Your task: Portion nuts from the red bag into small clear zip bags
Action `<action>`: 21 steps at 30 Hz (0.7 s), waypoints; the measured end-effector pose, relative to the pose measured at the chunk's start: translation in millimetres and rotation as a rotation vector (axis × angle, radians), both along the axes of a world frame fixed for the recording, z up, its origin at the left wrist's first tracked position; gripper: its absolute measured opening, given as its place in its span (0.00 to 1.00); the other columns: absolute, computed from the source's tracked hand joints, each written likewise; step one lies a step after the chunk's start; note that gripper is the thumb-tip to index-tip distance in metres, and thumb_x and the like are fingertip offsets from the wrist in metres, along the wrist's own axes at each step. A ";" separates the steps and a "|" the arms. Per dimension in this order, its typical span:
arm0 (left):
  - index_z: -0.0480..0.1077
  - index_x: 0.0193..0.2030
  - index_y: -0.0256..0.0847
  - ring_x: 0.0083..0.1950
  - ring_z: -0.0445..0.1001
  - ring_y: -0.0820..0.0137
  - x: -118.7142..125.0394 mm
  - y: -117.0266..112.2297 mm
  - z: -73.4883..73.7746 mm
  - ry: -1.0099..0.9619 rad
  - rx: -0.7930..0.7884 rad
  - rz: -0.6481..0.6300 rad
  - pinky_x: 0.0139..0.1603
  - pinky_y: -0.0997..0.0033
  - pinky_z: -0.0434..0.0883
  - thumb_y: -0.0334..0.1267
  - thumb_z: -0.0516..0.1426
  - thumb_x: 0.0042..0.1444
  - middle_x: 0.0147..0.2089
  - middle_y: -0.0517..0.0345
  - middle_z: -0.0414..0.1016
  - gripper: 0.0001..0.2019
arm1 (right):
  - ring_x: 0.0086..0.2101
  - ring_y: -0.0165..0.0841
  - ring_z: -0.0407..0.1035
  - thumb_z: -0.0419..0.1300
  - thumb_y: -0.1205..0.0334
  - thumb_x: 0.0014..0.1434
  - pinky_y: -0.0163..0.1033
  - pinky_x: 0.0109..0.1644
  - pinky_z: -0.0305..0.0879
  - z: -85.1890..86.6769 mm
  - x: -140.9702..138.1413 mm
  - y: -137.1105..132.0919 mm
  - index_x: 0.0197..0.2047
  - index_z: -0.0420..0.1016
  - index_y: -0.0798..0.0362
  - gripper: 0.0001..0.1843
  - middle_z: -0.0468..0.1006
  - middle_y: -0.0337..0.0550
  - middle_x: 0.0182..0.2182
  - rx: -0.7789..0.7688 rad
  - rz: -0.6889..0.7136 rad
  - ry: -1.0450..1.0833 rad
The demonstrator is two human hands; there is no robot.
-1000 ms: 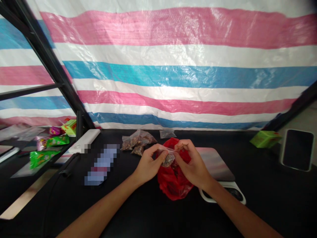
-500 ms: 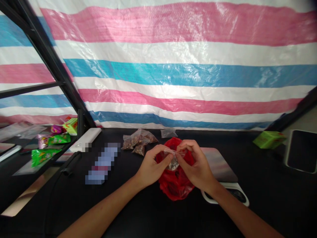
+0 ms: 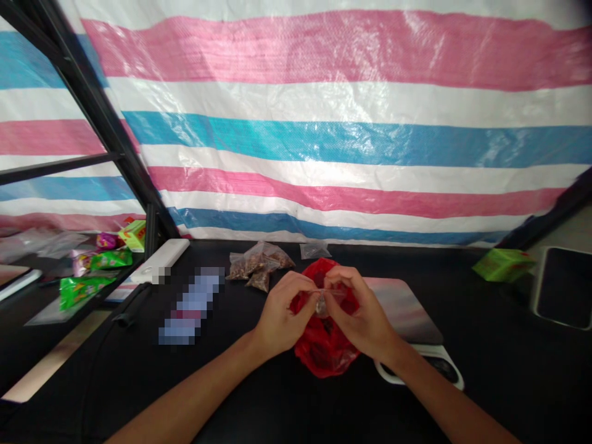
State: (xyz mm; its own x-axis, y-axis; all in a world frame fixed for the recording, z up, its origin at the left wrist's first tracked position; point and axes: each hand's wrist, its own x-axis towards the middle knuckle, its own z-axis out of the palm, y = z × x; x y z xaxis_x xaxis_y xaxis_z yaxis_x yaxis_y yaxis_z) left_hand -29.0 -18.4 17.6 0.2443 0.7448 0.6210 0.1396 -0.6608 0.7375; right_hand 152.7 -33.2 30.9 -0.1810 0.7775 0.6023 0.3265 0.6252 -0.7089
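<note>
Between my two hands is a small clear plastic bag (image 3: 321,306), its top edge pinched from both sides. My left hand (image 3: 283,311) is closed on the left part of that edge, thumb against the fingers. My right hand (image 3: 363,308) pinches the right part the same way. Both hands are over a red plastic bag (image 3: 327,351), which lies crumpled and open on the black table. What the red bag holds is hard to make out. Behind my left hand rest several small clear bags filled with brown bits (image 3: 261,262).
A flat clear bag (image 3: 315,250) lies at the back. Right of the red bag are a silvery flat plate (image 3: 407,308) and a white-rimmed device (image 3: 456,370). A green box (image 3: 503,265) and a dark-screened tablet (image 3: 565,288) stand farther right. At left are a white power bank (image 3: 161,256) and snack packets (image 3: 86,290).
My hands have come slightly closer together and the pinched edge now looks straighter, a little lower. The clear bag shows less between my fingers. Nothing else has clearly moved.
</note>
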 end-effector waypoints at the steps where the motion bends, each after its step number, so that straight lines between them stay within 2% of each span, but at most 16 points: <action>1: 0.76 0.39 0.40 0.44 0.76 0.67 -0.6 -0.4 0.6 0.015 0.031 -0.009 0.48 0.67 0.73 0.33 0.60 0.64 0.40 0.53 0.79 0.03 | 0.38 0.33 0.71 0.60 0.66 0.66 0.38 0.44 0.70 -0.7 0.8 0.1 0.50 0.69 0.45 0.10 0.74 0.39 0.39 0.025 0.003 -0.022; 6: 0.76 0.41 0.40 0.45 0.76 0.67 -4.0 2.5 3.3 0.053 0.008 -0.026 0.49 0.66 0.72 0.33 0.60 0.65 0.41 0.53 0.79 0.03 | 0.44 0.36 0.74 0.62 0.66 0.66 0.42 0.50 0.70 -5.4 4.9 1.1 0.53 0.70 0.45 0.14 0.78 0.42 0.45 0.079 -0.025 -0.119; 9: 0.77 0.40 0.41 0.45 0.75 0.67 -5.1 2.6 2.5 0.044 -0.008 -0.047 0.49 0.66 0.71 0.35 0.60 0.65 0.40 0.54 0.80 0.04 | 0.44 0.36 0.74 0.62 0.66 0.66 0.42 0.49 0.70 -6.0 5.3 0.1 0.51 0.71 0.45 0.11 0.78 0.42 0.45 0.074 -0.036 -0.115; 12: 0.75 0.37 0.40 0.40 0.74 0.68 -7.3 0.8 0.3 -0.060 0.010 -0.026 0.44 0.69 0.70 0.36 0.59 0.66 0.37 0.56 0.77 0.06 | 0.42 0.35 0.74 0.63 0.66 0.66 0.41 0.48 0.70 -3.1 7.2 -1.8 0.52 0.70 0.44 0.12 0.78 0.41 0.43 0.100 -0.039 -0.120; 15: 0.73 0.38 0.40 0.36 0.71 0.71 -14.8 7.5 -0.3 -0.210 -0.059 0.120 0.39 0.72 0.67 0.39 0.56 0.68 0.35 0.59 0.73 0.09 | 0.42 0.36 0.73 0.61 0.68 0.66 0.42 0.48 0.68 2.0 12.2 -2.5 0.53 0.70 0.44 0.14 0.79 0.40 0.42 0.188 -0.027 -0.174; 18: 0.71 0.39 0.41 0.31 0.67 0.73 -30.6 29.2 1.7 -0.354 -0.193 0.322 0.33 0.74 0.63 0.42 0.56 0.67 0.32 0.62 0.69 0.09 | 0.42 0.36 0.73 0.59 0.70 0.67 0.44 0.48 0.66 6.8 16.5 -1.2 0.52 0.70 0.45 0.14 0.79 0.40 0.41 0.249 -0.049 -0.221; 21: 0.72 0.45 0.41 0.29 0.65 0.72 -51.7 56.9 1.3 -0.335 -0.225 0.490 0.31 0.73 0.62 0.38 0.55 0.64 0.30 0.64 0.67 0.06 | 0.44 0.37 0.72 0.58 0.70 0.68 0.45 0.49 0.64 9.7 16.9 1.5 0.51 0.72 0.46 0.12 0.79 0.41 0.43 0.238 -0.062 -0.289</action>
